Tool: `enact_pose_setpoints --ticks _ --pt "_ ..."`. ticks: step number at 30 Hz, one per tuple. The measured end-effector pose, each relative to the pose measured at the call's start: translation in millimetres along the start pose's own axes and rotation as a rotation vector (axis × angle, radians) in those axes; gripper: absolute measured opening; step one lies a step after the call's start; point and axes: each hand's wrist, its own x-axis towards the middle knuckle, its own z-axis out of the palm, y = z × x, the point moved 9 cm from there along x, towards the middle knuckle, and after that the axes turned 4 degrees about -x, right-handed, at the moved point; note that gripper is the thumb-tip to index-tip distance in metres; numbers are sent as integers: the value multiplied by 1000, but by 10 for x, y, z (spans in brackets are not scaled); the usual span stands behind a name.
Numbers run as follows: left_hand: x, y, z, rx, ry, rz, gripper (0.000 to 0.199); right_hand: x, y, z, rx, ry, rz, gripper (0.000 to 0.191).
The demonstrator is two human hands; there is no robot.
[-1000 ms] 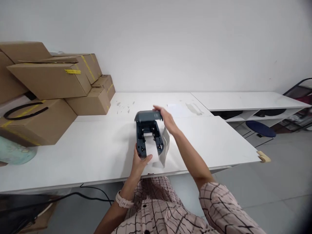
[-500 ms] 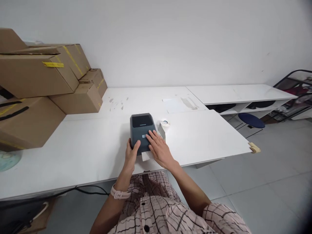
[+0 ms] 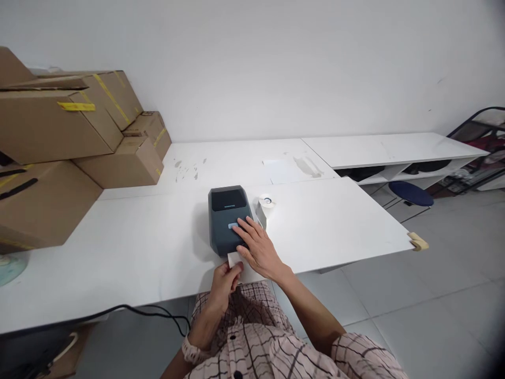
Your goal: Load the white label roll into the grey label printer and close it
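A dark grey-blue label printer (image 3: 224, 231) with a black window on top stands near the front edge of the white table (image 3: 331, 226). A strip of white label paper (image 3: 233, 258) sticks out of its front. My left hand (image 3: 225, 279) pinches the end of that strip between thumb and fingers, just in front of the printer. Fingers apart, my right hand (image 3: 258, 250) rests on the printer's top right part. A small roll of white labels (image 3: 267, 201) stands on the table to the right of the printer.
Cardboard boxes (image 3: 51, 123) with yellow tape are stacked at the left. A white sheet (image 3: 276, 171) lies behind the roll. Black cables (image 3: 130, 308) hang at the front edge. A blue stool (image 3: 410, 193) stands at the right; tape (image 3: 418, 241) covers the table's corner.
My left hand has let go of the printer's left side and moved down to the paper strip, which it now pinches. My right hand stays on the printer.
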Motion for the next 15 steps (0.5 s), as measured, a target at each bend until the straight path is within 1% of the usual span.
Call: enact_pose_setpoints --ticks 4,7,9,13,15 --pt "-45 16 48 29 -45 21 44 2 11 2 3 -2 -3 56" --pt "-88 -10 9 -11 -79 7 43 9 19 3 12 -1 -2 56" --pt "-76 23 -33 -72 -89 0 46 14 21 8 19 -3 -1 56" --pt "10 147 -110 -125 -34 -3 51 16 15 9 19 2 2 55" --pt "31 179 -105 -111 -14 -3 50 16 14 9 15 3 6 54"
